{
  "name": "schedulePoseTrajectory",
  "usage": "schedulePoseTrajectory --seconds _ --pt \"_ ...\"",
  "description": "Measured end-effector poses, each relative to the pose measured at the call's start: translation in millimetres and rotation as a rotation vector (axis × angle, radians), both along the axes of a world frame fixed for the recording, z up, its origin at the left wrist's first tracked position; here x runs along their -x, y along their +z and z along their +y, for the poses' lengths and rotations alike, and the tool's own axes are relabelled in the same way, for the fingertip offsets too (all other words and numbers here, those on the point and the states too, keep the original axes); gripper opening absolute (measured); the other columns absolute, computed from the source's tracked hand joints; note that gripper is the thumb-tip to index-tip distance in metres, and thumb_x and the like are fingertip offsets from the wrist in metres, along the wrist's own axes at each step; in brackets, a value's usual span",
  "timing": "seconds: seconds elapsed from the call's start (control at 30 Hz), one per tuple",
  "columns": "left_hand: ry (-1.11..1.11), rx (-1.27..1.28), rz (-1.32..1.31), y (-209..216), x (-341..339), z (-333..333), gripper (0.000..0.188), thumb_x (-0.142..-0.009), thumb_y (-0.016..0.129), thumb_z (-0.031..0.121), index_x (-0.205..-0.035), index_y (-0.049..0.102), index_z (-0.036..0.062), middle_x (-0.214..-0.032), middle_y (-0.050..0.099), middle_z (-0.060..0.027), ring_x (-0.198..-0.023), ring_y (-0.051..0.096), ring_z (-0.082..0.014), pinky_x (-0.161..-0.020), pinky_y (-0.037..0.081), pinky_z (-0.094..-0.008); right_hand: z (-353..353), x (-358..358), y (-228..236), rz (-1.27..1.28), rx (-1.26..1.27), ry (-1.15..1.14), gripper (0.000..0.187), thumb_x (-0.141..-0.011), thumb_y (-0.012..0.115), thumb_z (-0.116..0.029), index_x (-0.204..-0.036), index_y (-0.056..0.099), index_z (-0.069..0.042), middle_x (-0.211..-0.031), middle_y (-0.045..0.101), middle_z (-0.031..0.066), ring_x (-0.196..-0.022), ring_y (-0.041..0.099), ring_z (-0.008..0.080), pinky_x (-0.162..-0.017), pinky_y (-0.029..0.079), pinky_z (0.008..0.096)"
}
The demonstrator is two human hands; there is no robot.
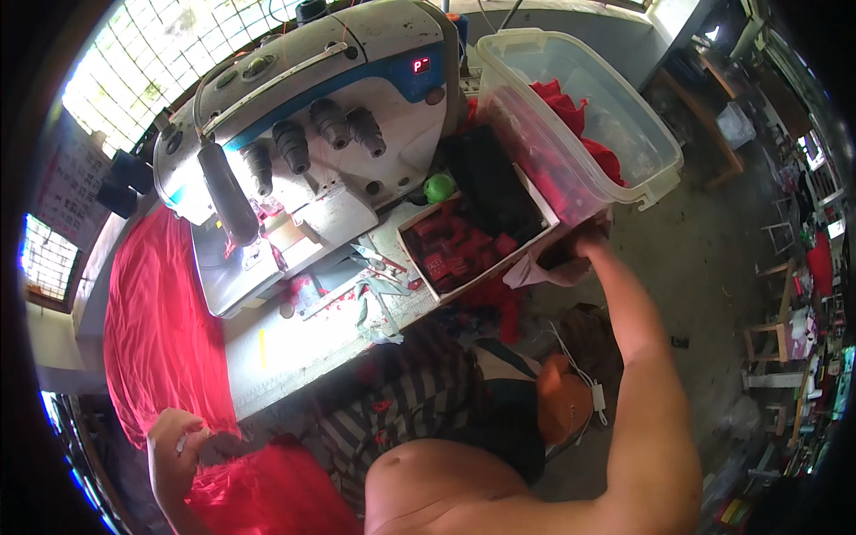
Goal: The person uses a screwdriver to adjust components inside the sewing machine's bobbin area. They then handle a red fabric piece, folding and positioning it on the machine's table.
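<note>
A person works at an overlock sewing machine [392,134], the left hand [176,443] bent, thumb and fingers drawn close, just beside a gathered red sheet [160,330] draping over the left end of the table [276,357]; whether it pinches any cloth, I cannot tell. The right hand [575,248] dips into shadow against pale cloth [535,275] beside a shallow carton [499,265], its grip hidden from where I stand. The carton, filled with dark red pieces [446,245] and folded black cloth [495,178], and a translucent plastic tub [535,147] of crumpled red fabric [563,107] crowd that side. Metal snips [383,259] and limp grey scraps [379,299] lie mid-table. A frayed red heap [267,490] spreads near the left hand. White tabletop shows along the front edge between sheet and scraps; grey floor [682,267] opens beyond the tub.
</note>
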State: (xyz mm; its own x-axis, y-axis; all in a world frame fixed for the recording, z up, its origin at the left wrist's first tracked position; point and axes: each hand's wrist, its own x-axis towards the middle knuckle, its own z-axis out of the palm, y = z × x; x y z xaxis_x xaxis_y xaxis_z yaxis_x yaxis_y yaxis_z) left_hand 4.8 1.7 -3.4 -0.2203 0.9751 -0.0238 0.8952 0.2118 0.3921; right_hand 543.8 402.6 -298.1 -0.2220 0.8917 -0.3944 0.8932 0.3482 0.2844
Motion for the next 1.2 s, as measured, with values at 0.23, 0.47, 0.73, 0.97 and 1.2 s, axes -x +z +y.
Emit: schedulePoseTrajectory --seconds 0.23,0.47,0.73,0.97,1.2 --pt "0.010 -0.035 -0.046 5 0 9 0.012 -0.064 0.061 0.002 -0.073 0.055 -0.0017 -0.068 0.053 -0.0113 -0.065 0.053 -0.0239 -0.059 0.041 -0.0309 -2 5 46 0.359 0.299 -0.138 0.042 -0.067 0.060 -0.016 -0.106 0.057 -0.001 -0.108 0.058 0.0194 -0.104 0.053 0.0303 -0.090 0.040 0.0365" --pt "-0.031 -0.052 -0.034 2 0 13 0.011 -0.065 0.061 0.000 -0.074 0.055 -0.0012 -0.068 0.054 -0.0111 -0.064 0.053 -0.0235 -0.059 0.041 -0.0317 -31 22 86 0.461 0.284 -0.251 0.049 -0.059 0.067 -0.006 -0.106 0.057 -0.002 -0.105 0.059 0.0179 -0.099 0.056 0.0293 -0.085 0.043 0.0348" --pt "-0.050 -0.077 -0.063 -4 4 8 0.012 -0.065 0.064 0.000 -0.074 0.056 -0.0013 -0.068 0.054 -0.0112 -0.063 0.053 -0.0230 -0.058 0.042 -0.0306 -46 26 88 0.598 0.245 -0.134 0.044 -0.064 0.064 -0.005 -0.107 0.057 -0.006 -0.105 0.059 0.0172 -0.098 0.056 0.0311 -0.084 0.045 0.0366" --pt "-0.084 -0.065 -0.135 -13 -1 16 0.013 -0.065 0.064 0.002 -0.075 0.058 -0.0007 -0.069 0.055 -0.0116 -0.065 0.055 -0.0245 -0.059 0.043 -0.0316 -58 28 111 0.794 -0.020 -0.347 0.040 -0.069 0.060 -0.003 -0.109 0.055 -0.001 -0.103 0.059 0.0164 -0.089 0.059 0.0318 -0.067 0.051 0.0394" --pt "-0.175 -0.006 -0.126 -18 -12 30 0.014 -0.065 0.065 0.004 -0.077 0.059 0.0000 -0.070 0.056 -0.0121 -0.066 0.055 -0.0262 -0.061 0.043 -0.0335 -62 17 139 1.172 0.081 -0.850 0.025 -0.072 0.056 -0.004 -0.097 0.055 0.001 -0.083 0.057 0.0099 -0.063 0.056 0.0192 -0.039 0.046 0.0294"
